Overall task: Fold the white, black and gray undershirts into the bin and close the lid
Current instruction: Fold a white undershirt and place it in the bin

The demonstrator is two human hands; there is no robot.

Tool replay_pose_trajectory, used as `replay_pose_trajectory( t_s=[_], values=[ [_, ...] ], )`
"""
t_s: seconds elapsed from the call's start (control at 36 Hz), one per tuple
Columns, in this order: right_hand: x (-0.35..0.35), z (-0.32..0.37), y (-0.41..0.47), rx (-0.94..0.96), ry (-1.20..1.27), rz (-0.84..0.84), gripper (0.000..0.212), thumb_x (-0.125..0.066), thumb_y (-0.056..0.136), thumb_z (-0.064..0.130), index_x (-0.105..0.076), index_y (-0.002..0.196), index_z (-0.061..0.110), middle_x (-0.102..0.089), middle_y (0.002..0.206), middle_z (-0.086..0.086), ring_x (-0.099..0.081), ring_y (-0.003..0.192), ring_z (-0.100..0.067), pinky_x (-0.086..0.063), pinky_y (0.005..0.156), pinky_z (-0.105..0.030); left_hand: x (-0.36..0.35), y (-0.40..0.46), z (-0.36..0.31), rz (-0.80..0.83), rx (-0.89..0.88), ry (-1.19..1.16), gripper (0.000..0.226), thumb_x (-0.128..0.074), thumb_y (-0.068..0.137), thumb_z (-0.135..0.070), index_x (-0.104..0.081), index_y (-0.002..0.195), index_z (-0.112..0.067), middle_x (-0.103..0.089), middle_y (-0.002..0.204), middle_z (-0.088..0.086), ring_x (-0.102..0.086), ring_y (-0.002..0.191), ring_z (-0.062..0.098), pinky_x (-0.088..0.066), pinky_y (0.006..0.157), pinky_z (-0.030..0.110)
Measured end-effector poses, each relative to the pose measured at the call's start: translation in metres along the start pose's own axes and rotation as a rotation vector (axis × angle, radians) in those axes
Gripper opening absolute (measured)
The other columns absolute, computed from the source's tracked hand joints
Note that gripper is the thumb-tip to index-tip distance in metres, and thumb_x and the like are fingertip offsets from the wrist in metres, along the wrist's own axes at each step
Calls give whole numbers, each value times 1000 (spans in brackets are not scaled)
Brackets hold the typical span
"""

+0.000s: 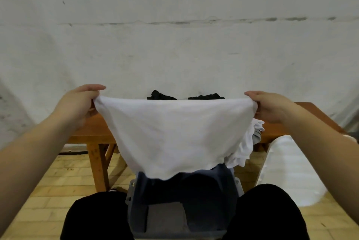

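A single head-worn, wide-angle view is given, aimed forward and down toward the desk (91, 131), which is seen close in front with a wall just behind it. The bin (139, 210) is looked into from almost directly above, nearer than the desk, at the frame's lower edge.

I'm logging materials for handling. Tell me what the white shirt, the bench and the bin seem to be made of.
White shirt: soft thin knit, probably cotton; matte, it sags and drapes between the left hand and right hand.
Bench: wood with a reddish-brown, slightly glossy finish; jointed legs show.
Bin: likely moulded plastic, grey-blue and semi-matte, with clips on its rim.
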State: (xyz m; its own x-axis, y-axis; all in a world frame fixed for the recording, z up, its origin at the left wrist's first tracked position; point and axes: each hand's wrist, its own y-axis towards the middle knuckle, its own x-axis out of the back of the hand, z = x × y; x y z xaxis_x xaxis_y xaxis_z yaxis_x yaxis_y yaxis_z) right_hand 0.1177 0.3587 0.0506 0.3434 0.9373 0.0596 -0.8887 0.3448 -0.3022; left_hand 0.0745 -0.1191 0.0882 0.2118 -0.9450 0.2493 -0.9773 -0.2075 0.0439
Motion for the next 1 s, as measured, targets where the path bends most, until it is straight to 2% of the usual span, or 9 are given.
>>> replay_pose_trajectory(
  t_s=[0.08,0.19,0.28,0.39,0.64,0.69,0.78,0.89,1.0],
  values=[
    [3,0,-1,-18,66,74,21,-45,102,7,-64,109,13,-59,127,-11,-57,118,-25,-45,96,-37,-2,-1,0,33,58,4,32,-43,98,-6,-71,92,-19,-62,114,14,-60,103,29,-53,88,39],
    [1,5,-8,25,55,135,27,-50,97,0,-59,121,7,-61,121,-13,-60,109,-20,-49,84,-28,1,2,0,127,59,61,24,-48,95,-4,-69,93,-15,-62,118,15,-59,111,31,-50,97,39],
    [2,5,-10,101,-119,120,33,-57,94,2,-60,125,14,-63,118,-11,-62,107,-19,-50,94,-32,2,1,-1,254,-10,310,18,-60,91,-6,-64,102,-19,-63,115,10,-59,109,27,-48,101,41],
    [4,5,-12,301,-642,-119,25,-61,93,19,-63,116,29,-63,112,1,-61,102,-21,-49,84,-34,-8,-3,-3,148,-227,692,18,-59,95,-15,-60,111,-22,-62,103,2,-55,97,22,-43,82,36],
    [6,2,-14,418,-753,-275,16,-51,99,28,-63,106,19,-64,98,-1,-58,85,-21,-39,62,-25,-8,7,-7,15,-350,769,21,-54,99,-27,-67,104,-11,-61,88,3,-53,79,20,-39,67,33],
    [9,3,-13,456,-724,-260,18,-50,100,30,-63,104,19,-63,99,0,-57,83,-17,-40,64,-24,-5,10,-9,31,-334,723,22,-55,98,-31,-65,95,-13,-61,85,4,-53,75,18,-39,62,34],
    [13,7,-15,505,-639,-196,21,-49,101,31,-64,99,17,-62,95,4,-56,83,-13,-41,68,-27,-4,17,-9,84,-231,361,19,-56,98,-27,-65,92,-11,-62,89,2,-55,84,20,-40,76,34],
    [8,12,-14,337,126,-5,18,-51,100,24,-63,91,12,-64,92,-4,-60,90,-17,-47,82,-30,-5,33,-7,192,-34,-370,29,-50,98,-10,-55,70,-13,-50,69,2,-49,71,18,-42,69,27],
    [1,16,-6,260,516,98,27,-57,95,18,-60,68,20,-59,81,-3,-58,85,-18,-46,87,-36,-14,42,-10,263,-12,-604,12,-49,101,-19,-58,95,-15,-67,82,-1,-67,75,10,-58,68,25]
  ],
)
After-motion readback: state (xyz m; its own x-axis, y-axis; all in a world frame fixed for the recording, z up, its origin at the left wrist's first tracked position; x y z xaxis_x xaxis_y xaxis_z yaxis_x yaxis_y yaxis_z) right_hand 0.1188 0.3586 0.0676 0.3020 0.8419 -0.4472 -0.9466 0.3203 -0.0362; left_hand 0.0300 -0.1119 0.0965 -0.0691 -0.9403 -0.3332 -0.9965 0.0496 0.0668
